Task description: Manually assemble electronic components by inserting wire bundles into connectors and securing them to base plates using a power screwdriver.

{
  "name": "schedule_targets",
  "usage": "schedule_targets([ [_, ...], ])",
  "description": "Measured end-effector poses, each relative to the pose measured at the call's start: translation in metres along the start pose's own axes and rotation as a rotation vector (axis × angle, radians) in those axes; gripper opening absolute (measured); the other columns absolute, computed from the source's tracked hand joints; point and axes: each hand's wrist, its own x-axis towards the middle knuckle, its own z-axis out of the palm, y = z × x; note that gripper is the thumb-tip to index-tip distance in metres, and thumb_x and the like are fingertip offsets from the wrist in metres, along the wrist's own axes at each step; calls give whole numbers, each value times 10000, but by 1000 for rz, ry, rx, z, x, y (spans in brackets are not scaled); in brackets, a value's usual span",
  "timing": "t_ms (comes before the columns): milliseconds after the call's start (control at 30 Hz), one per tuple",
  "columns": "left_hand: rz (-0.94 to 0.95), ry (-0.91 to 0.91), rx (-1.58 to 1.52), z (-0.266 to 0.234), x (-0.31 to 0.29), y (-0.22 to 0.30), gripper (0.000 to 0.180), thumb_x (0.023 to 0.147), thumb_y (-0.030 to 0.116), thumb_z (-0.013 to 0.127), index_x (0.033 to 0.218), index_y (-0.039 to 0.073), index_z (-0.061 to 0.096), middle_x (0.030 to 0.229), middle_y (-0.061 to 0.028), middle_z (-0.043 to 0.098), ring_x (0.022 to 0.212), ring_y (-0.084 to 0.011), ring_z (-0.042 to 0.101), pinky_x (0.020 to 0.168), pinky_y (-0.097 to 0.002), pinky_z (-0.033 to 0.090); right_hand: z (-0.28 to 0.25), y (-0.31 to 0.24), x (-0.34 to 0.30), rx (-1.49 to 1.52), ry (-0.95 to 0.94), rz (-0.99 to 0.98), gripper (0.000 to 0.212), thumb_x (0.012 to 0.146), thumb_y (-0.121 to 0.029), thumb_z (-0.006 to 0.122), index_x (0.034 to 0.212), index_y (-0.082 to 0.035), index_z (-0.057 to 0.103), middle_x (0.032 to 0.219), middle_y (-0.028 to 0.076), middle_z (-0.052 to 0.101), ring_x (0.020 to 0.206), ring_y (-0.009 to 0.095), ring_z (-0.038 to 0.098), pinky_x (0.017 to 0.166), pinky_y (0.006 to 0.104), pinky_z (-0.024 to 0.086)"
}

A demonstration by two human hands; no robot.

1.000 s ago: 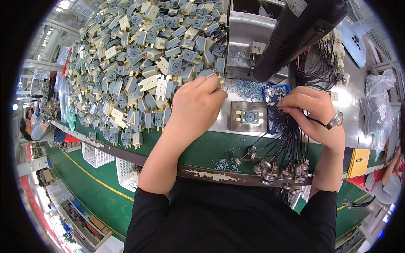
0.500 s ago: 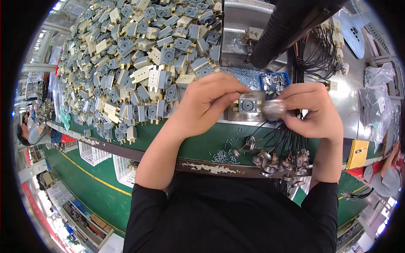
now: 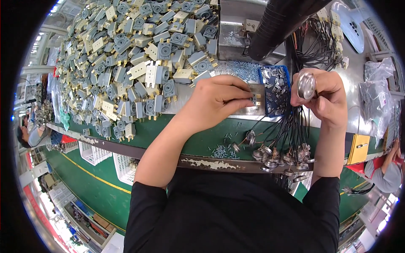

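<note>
My left hand (image 3: 219,100) bends over a small metal plate (image 3: 253,110), thumb and fingertips closed on a grey component block (image 3: 255,101) with brass terminals; my fingers cover most of the block. Raised to the right, my right hand (image 3: 328,95) pinches a shiny round metal disc (image 3: 306,85). Between the hands lies a blue tray (image 3: 275,114) of small metal pieces. Black cables (image 3: 298,122) run down beside the tray toward several similar discs (image 3: 270,158) at the bench edge.
A large heap of grey and cream component blocks (image 3: 135,55) fills the bench's left. Small screws (image 3: 238,71) lie behind the plate, with more loose screws (image 3: 223,152) on the green mat. A thick black tube (image 3: 276,31) slants overhead. Plastic bags (image 3: 377,95) sit far right.
My right hand has lifted the disc away from the grey block, rightward and up, turning its round face into view. The left fingers have moved over the block, and the blue tray is more exposed.
</note>
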Motion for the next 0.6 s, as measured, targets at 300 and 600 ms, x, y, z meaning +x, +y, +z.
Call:
schedule_targets([
  [300,-29,-17,-20,-1,3,3,193,794,52,857,979,15,816,990,-85,774,730,-159,698,669,-268,556,-1,6,-3,164,39,51,429,841,-402,858,818,1,709,805,121,658,658,149,571,522,274,403],
  [600,-273,51,-270,-4,-1,13,544,753,146,917,1242,17,716,1158,-115,743,708,-155,652,667,-258,512,28,-6,7,-164,38,224,200,875,-91,803,978,72,748,965,128,715,813,158,657,643,246,501],
])
